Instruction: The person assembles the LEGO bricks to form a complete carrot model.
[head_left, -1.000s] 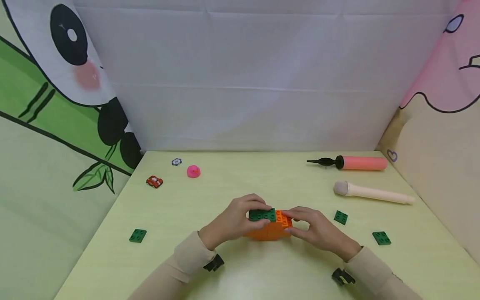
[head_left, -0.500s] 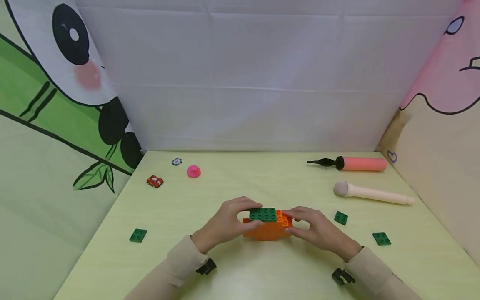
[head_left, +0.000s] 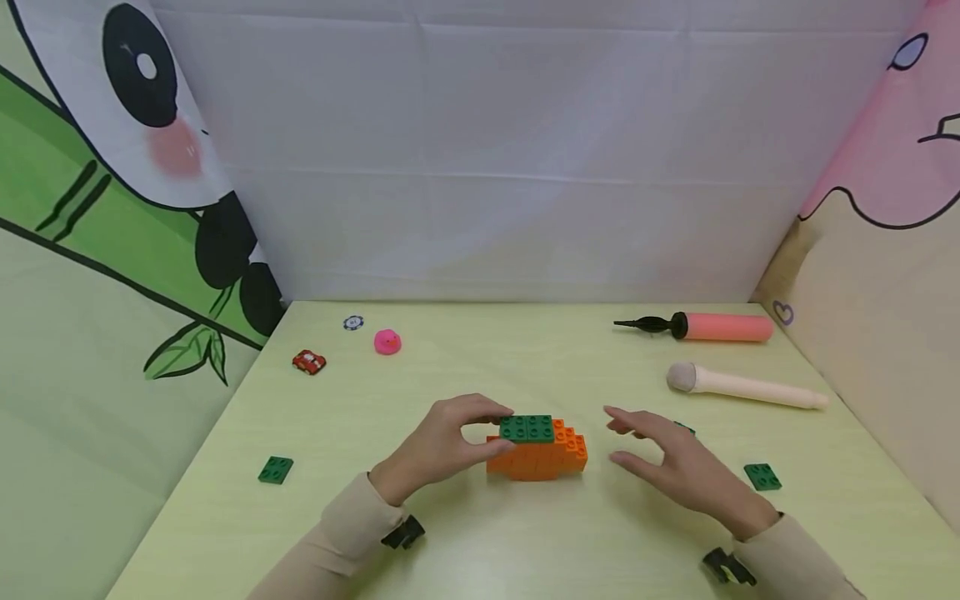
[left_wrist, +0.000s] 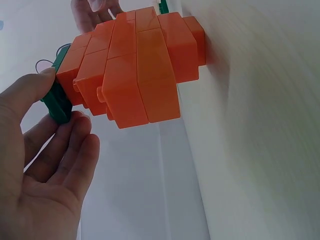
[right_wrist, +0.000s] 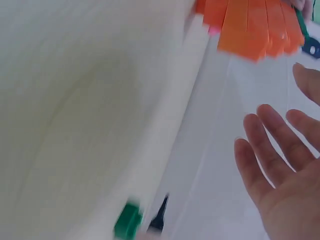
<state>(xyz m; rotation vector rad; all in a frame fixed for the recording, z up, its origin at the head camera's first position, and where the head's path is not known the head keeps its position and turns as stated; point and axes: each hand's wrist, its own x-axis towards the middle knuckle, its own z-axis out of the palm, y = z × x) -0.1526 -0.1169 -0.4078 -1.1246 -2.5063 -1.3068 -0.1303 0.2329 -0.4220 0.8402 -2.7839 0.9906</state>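
Observation:
In the middle of the table stands a stepped build of orange toy bricks [head_left: 536,462], wider at mid-height than at its foot. Two green toy bricks [head_left: 527,428] sit side by side on its top. My left hand [head_left: 438,442] pinches the green bricks at their left end, thumb in front and fingers behind; the left wrist view shows the thumb on the green brick's [left_wrist: 61,102] edge. To the right of the build, my right hand [head_left: 682,462] hangs apart from it with spread fingers, nothing in them. The right wrist view is blurred.
Loose green bricks lie at left [head_left: 276,470] and right [head_left: 762,477]; another green brick [head_left: 684,427] is partly hidden behind my right hand. Farther back are a toy car [head_left: 309,362], poker chip [head_left: 353,322], pink duck [head_left: 387,342], hand pump [head_left: 723,327] and microphone [head_left: 750,387].
My right hand has let go of the orange build's right end and moved off to the right. My left hand has slid left along the green bricks, uncovering more of them.

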